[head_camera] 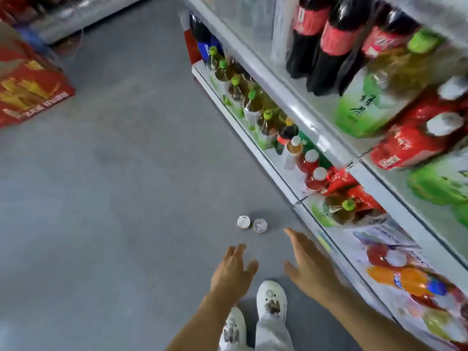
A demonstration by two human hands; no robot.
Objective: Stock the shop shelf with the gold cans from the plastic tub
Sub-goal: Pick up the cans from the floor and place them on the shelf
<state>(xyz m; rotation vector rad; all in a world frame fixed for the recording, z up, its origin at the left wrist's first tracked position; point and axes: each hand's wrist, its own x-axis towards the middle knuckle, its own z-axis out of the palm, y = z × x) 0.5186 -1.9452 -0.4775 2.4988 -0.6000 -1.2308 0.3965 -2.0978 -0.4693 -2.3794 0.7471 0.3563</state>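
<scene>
Two cans stand upright and side by side on the grey floor, the left can (244,222) and the right can (260,225), showing silver tops and a hint of gold sides. My left hand (234,271) hovers open just below them, fingers spread, holding nothing. My right hand (307,262) is also open and empty, stretched out to the right of the cans, close to the white shop shelf (278,171). No plastic tub is in view.
The shelf unit runs along the right, packed with green-capped bottles (250,102), dark cola bottles (326,41) and wrapped drink packs. Red cartons (27,87) sit on the floor at the left. My white shoes (271,298) stand below my hands.
</scene>
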